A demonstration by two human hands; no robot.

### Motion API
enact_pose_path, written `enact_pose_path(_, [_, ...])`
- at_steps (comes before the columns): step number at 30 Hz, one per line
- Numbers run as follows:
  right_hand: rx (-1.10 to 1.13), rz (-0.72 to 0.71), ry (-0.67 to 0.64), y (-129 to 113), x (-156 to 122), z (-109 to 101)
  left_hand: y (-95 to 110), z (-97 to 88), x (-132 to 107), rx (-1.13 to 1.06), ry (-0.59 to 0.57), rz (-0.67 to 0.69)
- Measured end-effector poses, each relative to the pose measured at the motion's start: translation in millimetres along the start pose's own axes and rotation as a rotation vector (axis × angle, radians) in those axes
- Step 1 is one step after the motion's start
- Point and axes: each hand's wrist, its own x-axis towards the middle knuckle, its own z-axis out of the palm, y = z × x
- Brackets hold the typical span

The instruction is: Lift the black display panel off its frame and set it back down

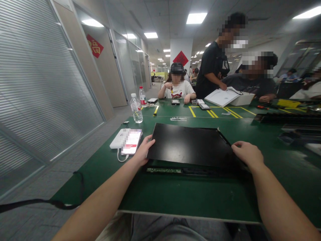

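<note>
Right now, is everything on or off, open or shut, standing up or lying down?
Black panel: gripped at its left edge by the left hand
Right hand: fingers bent, at the panel's right side
Green circuit board: uncovered
Phone: screen lit
White-capped bottle: upright, capped
Red-capped bottle: upright, capped
Ceiling light: on

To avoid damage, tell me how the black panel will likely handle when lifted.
The panel looks thin, so twisting might damage it. Its nearly straight edges suggest some stiffness; its smooth sheen hints it could slip.
</note>
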Motion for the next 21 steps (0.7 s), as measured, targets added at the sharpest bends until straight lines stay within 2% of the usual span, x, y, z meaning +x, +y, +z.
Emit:
enact_pose_path(7, [-0.033, -0.056, 0.024, 3.1, 2.1, 3.0, 0.7, 1.0, -1.4, 0.006, 0.01, -0.005])
enact_pose_path(14, [-0.079, -0.045, -0.058, -0.2, -3.0, -2.7, 3.6, 2.4, -3.0, 0.046, 0.0, -0.011])
enact_pose_path(21, [-0.043, -0.034, -0.071, -1.5, -5.1, -7.9, 3.5, 0.6, -2.6, 0.053, -0.011, -0.026])
